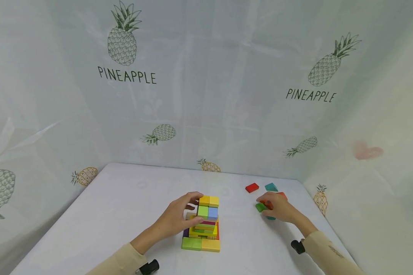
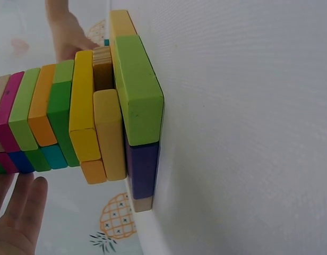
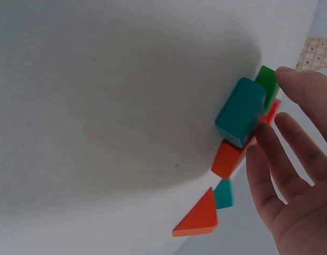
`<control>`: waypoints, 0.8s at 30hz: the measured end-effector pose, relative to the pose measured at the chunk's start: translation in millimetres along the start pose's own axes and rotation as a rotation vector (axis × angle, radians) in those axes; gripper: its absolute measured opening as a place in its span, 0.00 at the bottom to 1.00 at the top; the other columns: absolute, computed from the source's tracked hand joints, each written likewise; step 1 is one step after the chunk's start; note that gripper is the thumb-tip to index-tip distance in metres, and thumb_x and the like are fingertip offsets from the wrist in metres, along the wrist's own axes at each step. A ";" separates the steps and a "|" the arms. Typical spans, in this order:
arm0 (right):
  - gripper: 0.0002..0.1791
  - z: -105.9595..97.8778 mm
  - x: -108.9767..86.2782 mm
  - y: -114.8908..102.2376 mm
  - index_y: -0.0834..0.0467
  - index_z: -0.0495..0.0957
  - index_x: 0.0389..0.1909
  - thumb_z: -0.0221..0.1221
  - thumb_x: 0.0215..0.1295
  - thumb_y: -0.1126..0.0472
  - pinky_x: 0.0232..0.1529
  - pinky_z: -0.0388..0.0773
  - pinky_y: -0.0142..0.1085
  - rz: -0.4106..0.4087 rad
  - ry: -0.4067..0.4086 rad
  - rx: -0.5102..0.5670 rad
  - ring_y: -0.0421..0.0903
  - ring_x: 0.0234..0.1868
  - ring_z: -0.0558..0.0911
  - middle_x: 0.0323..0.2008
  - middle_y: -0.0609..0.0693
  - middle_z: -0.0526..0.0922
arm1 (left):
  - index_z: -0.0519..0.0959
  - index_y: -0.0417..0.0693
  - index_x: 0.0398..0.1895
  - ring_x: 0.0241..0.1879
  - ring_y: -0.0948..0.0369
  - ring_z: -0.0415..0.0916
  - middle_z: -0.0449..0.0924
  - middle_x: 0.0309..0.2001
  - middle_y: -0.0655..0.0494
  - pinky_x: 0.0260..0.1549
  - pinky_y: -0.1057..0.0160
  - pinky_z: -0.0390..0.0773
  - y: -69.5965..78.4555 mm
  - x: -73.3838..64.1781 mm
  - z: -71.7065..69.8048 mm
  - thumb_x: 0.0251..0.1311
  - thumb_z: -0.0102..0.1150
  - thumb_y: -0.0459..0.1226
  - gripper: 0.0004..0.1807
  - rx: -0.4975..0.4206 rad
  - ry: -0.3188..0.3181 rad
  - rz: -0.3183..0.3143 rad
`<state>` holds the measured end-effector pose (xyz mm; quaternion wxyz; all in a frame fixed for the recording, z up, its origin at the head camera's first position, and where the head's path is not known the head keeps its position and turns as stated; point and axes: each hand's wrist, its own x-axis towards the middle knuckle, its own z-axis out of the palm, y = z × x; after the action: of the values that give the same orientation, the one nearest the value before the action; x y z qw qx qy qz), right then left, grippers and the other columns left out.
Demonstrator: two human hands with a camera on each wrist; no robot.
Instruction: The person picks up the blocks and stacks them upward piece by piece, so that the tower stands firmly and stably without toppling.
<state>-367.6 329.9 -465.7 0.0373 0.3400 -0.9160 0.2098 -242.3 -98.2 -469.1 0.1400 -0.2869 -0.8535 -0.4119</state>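
Observation:
A stepped tower of coloured wooden blocks (image 1: 203, 211) stands on the white table, wider at its base, with two yellow blocks on top. My left hand (image 1: 172, 218) curves loosely around the tower's left side, thumb at the front; its fingers (image 2: 33, 204) look straight and right beside the blocks in the left wrist view. Over a small group of loose blocks at the right, my right hand (image 1: 278, 208) reaches with fingers spread. Its thumb tip is right at a green block (image 3: 267, 79). A teal block (image 3: 242, 112) and an orange block (image 3: 226, 159) lie by its fingertips.
Farther back on the table (image 1: 141, 198) lie a red block (image 1: 252, 187) and a teal wedge (image 1: 271, 186). An orange triangular block (image 3: 199, 217) shows in the right wrist view. A pineapple-print curtain (image 1: 210, 95) hangs behind the table and along both sides.

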 end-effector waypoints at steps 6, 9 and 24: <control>0.19 8.2 3.3 5.4 0.61 0.86 0.54 0.74 0.61 0.68 0.37 0.79 0.29 0.024 -0.012 0.004 0.43 0.39 0.76 0.40 0.48 0.82 | 0.67 0.63 0.75 0.59 0.64 0.79 0.78 0.64 0.68 0.58 0.62 0.84 0.8 1.0 0.2 0.65 0.73 0.53 0.38 -0.001 0.001 0.006; 0.18 10.8 4.9 3.9 0.61 0.87 0.53 0.74 0.62 0.69 0.40 0.81 0.30 0.038 -0.022 -0.003 0.43 0.40 0.77 0.42 0.46 0.83 | 0.67 0.64 0.75 0.59 0.64 0.79 0.78 0.64 0.68 0.58 0.62 0.84 1.3 0.8 0.1 0.65 0.74 0.52 0.38 0.000 0.002 0.003; 0.15 16.4 7.9 -12.9 0.61 0.89 0.50 0.74 0.62 0.68 0.41 0.85 0.32 0.008 -0.038 0.030 0.43 0.39 0.81 0.41 0.46 0.86 | 0.68 0.56 0.75 0.59 0.63 0.79 0.78 0.64 0.67 0.58 0.62 0.84 0.8 -0.4 -0.3 0.65 0.74 0.51 0.39 -0.001 0.007 0.015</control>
<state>-364.2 309.6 -474.3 0.0139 0.3407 -0.9146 0.2172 -241.4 -98.2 -468.6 0.1456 -0.2920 -0.8506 -0.4124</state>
